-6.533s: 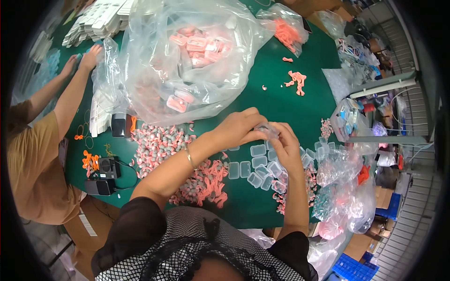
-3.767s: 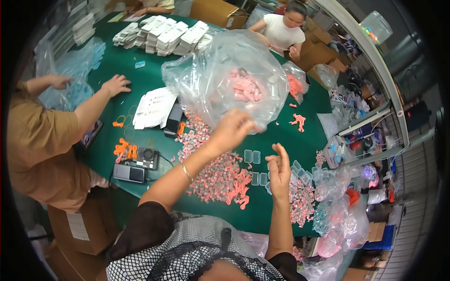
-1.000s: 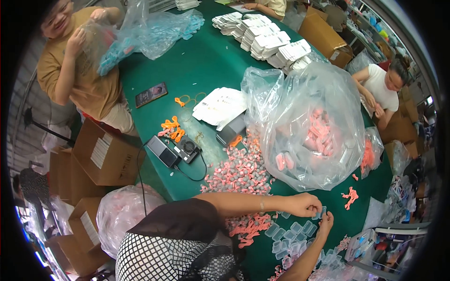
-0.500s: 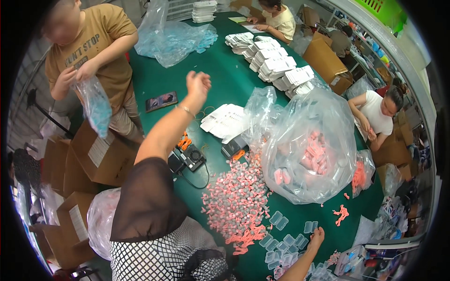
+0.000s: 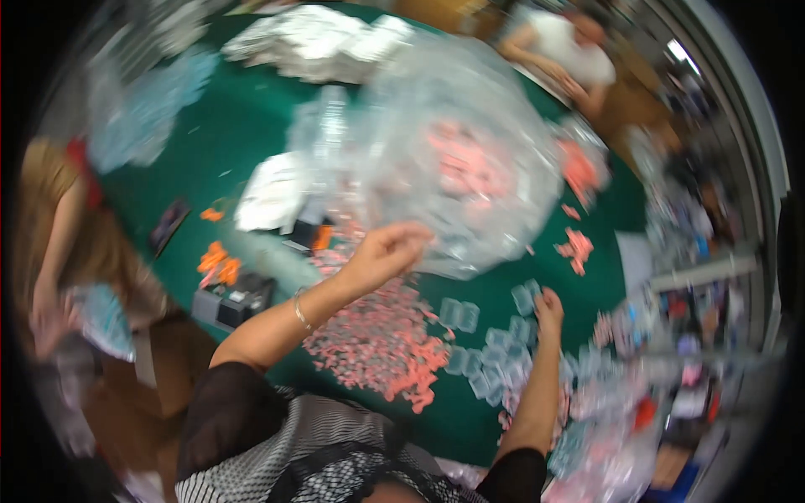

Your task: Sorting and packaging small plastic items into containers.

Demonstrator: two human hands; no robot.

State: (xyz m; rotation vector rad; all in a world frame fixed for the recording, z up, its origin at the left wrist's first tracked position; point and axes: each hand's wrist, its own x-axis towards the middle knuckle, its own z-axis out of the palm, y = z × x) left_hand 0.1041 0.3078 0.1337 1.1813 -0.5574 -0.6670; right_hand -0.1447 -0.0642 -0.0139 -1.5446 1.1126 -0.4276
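Observation:
The picture is motion-blurred. My left hand (image 5: pixel 387 251) reaches out over the green table (image 5: pixel 251 134) with its fingers curled on the lower left edge of a big clear plastic bag (image 5: pixel 457 168) that holds pink pieces. Below that arm lies a spread of loose pink pieces (image 5: pixel 377 339). My right hand (image 5: pixel 549 303) rests on the table at the right, among several small clear plastic boxes (image 5: pixel 495 352); the blur hides its fingers.
A black device (image 5: pixel 235 302) with orange parts (image 5: pixel 216 260) sits at the left, with white packets (image 5: pixel 272 191) beyond it. Stacks of white packets (image 5: pixel 319 38) lie at the far edge. One person (image 5: pixel 67 243) sits at the left, another (image 5: pixel 570 59) across the table. Filled clear bags (image 5: pixel 604 419) crowd the right.
My left arm, raised high over the table's far left half a second ago, has come back down to the big bag. The view has swung right.

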